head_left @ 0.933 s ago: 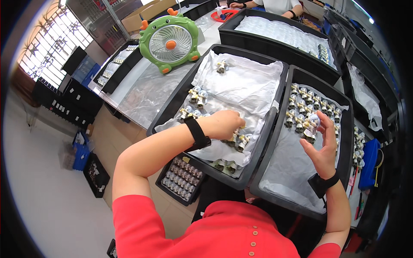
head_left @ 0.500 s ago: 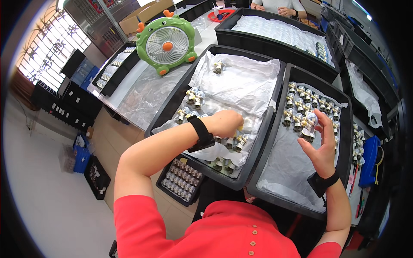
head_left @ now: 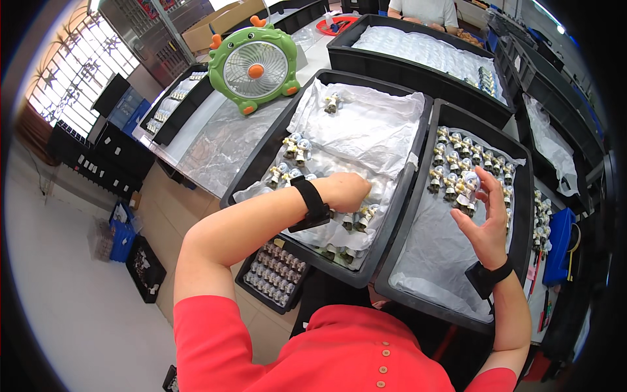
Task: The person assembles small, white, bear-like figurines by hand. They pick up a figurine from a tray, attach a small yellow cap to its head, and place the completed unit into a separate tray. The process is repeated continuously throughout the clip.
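In the right tray (head_left: 418,261), my right hand (head_left: 488,228) curls its fingers and thumb around a small figurine (head_left: 467,191) with a pale blue head. This figurine looks larger than those in rows behind it, so it seems raised off the liner. Over the left tray (head_left: 401,222), my left hand (head_left: 349,191) reaches down, closed. Its fingertips are hidden, and what they hold cannot be made out. Several figurines (head_left: 366,214) lie beside and below that hand on white sheeting (head_left: 372,121). One figurine (head_left: 332,102) lies alone near the far end.
A green fan (head_left: 255,65) stands beyond the left tray. Farther back is a larger black tray (head_left: 418,68) lined with bubbly plastic; a person (head_left: 424,13) sits behind it. Below the left tray is a smaller tray (head_left: 274,277) of figurines. A blue bin (head_left: 560,245) is at right.
My left hand has shifted very slightly to the right and down over the left tray. My right hand stays around its figurine. The far person's hands have moved a little.
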Motion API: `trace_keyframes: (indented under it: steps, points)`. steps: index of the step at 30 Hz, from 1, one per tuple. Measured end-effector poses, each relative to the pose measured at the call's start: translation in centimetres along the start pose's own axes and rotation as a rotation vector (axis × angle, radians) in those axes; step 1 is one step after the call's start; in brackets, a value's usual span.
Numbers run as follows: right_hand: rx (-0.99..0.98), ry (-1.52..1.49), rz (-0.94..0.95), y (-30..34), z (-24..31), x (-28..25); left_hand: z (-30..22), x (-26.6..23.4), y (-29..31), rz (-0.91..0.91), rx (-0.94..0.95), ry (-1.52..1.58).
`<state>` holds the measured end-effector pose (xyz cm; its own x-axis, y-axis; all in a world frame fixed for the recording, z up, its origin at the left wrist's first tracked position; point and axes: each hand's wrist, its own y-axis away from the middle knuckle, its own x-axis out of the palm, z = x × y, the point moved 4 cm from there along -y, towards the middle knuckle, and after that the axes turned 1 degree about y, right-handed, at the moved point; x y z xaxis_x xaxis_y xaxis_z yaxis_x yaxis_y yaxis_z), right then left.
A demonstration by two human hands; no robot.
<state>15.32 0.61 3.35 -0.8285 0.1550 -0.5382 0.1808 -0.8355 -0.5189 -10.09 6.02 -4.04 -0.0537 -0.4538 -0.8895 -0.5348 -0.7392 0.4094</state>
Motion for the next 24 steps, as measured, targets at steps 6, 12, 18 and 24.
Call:
trace_keyframes:
  steps: [6,12,18,24]
  points:
    - [0.007,0.001,-0.003,0.04,-0.11,-0.02,0.55,-0.19,0.14,0.04,0.005,0.008]
    - [0.008,-0.004,0.002,0.06,-0.22,0.06,0.46,-0.73,-0.08,0.009,0.02,-0.011]
    - [0.017,-0.006,0.009,0.07,-0.16,0.1,0.47,-0.08,0.09,0.095,0.101,0.024]
    - [0.032,-0.008,0.008,0.11,-0.31,0.08,0.27,-0.57,0.17,0.156,0.039,-0.038]
